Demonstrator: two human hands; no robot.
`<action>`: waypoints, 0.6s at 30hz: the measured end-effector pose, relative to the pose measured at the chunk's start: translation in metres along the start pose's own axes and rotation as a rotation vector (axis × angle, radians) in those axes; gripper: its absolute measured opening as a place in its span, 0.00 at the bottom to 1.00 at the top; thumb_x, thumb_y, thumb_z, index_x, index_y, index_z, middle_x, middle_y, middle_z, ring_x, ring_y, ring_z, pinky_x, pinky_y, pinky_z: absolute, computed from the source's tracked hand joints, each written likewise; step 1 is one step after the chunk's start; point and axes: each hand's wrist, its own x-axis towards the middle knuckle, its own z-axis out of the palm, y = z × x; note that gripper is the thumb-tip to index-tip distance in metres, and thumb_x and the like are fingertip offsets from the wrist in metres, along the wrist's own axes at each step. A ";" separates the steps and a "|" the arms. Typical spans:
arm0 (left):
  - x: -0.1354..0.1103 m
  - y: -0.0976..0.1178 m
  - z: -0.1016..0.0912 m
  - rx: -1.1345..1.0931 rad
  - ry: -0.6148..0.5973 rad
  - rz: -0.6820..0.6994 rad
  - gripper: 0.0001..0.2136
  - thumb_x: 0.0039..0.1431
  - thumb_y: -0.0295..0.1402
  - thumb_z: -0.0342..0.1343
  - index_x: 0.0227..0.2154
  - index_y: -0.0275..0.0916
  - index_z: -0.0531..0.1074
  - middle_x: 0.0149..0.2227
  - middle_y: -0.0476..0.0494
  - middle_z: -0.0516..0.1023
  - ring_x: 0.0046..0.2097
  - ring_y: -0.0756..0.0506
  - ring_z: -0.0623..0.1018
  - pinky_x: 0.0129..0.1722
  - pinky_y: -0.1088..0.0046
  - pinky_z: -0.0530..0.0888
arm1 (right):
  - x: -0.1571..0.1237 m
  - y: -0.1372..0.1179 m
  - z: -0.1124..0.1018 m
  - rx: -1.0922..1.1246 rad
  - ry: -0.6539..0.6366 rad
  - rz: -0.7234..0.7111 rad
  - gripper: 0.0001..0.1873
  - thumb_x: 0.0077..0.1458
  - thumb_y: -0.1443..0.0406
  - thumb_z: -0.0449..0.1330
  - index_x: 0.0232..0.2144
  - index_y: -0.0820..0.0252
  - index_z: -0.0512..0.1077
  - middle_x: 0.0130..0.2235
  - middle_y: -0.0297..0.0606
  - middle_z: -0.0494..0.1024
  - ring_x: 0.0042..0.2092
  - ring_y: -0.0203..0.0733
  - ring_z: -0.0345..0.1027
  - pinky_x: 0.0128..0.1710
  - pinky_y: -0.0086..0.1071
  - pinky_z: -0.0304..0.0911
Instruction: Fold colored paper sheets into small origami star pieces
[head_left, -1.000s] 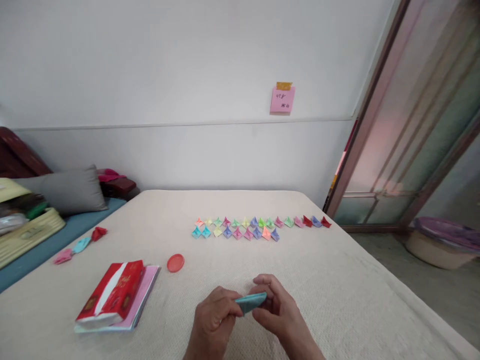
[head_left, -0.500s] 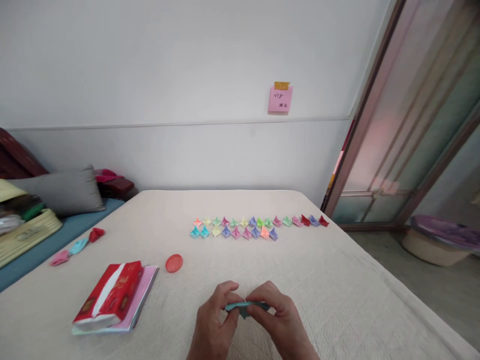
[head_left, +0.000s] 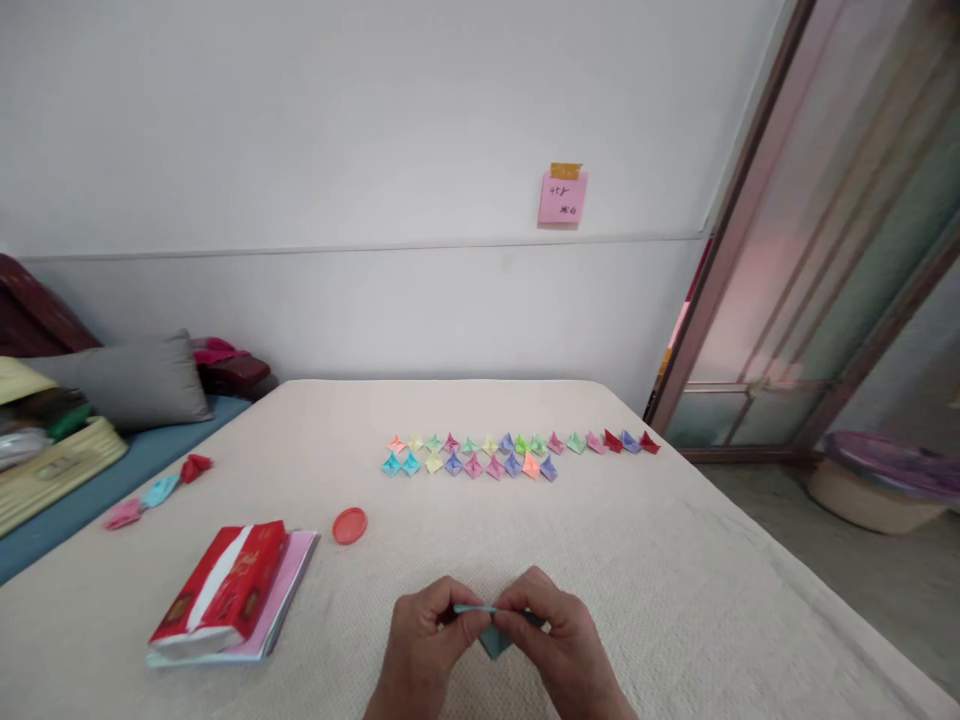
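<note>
Both hands busy on one paper [head_left: 493, 643]. My left hand [head_left: 426, 632] has thumb and forefinger clamped on its left part; my right hand [head_left: 559, 628] pinches it the same way on the right. Thumbs nearly meet mid-paper; can't tell if they touch. Paper is held up in front of me over the near part of the table [head_left: 697, 600], between my two hands.

Doing this well, my judgement: grip close to the centre, as now, so pressure lands near the folds and not on loose ends. Match the force on both sides, or the shape will likely skew. Small, even finger moves; a hard tug could tear a thin layer at a crease. Leave the lower point free of the thumbs so it doesn't get crushed. Line up the top edges before pressing, then run a fingertip along each crease to sharpen it.

Looks: blue-green, small, folded, seems thin and light. Top edge shows as a narrow, paler strip at left; a darker bit pokes out by the right fingers. Below the thumbs a pointed flap hangs, tip down, roughly a triangle. Most of the rest is behind fingers, so layer count and inner folds: can't tell. Small folded pieces [head_left: 454, 464] sit in two rows farther off, well apart from my hands.
</note>
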 end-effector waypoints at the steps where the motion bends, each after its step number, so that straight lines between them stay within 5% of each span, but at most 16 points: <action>1: 0.000 0.000 0.000 -0.002 0.003 -0.006 0.06 0.48 0.32 0.61 0.20 0.37 0.75 0.16 0.54 0.67 0.22 0.52 0.64 0.23 0.78 0.59 | 0.000 0.002 0.001 0.003 0.000 -0.002 0.10 0.48 0.66 0.61 0.17 0.59 0.71 0.22 0.32 0.67 0.28 0.38 0.61 0.28 0.29 0.55; 12: 0.005 0.000 0.004 -0.081 -0.036 -0.066 0.07 0.44 0.30 0.61 0.17 0.36 0.71 0.16 0.55 0.64 0.22 0.53 0.60 0.23 0.77 0.57 | -0.003 -0.005 0.002 -0.085 0.002 -0.073 0.11 0.50 0.67 0.57 0.17 0.59 0.67 0.23 0.32 0.65 0.29 0.38 0.61 0.28 0.29 0.54; 18: 0.003 0.004 -0.001 -0.126 -0.065 -0.056 0.12 0.53 0.36 0.56 0.18 0.35 0.73 0.16 0.51 0.69 0.23 0.51 0.66 0.25 0.75 0.62 | -0.003 -0.003 0.002 -0.024 0.014 -0.030 0.11 0.49 0.68 0.57 0.16 0.59 0.68 0.23 0.31 0.66 0.28 0.37 0.61 0.28 0.29 0.55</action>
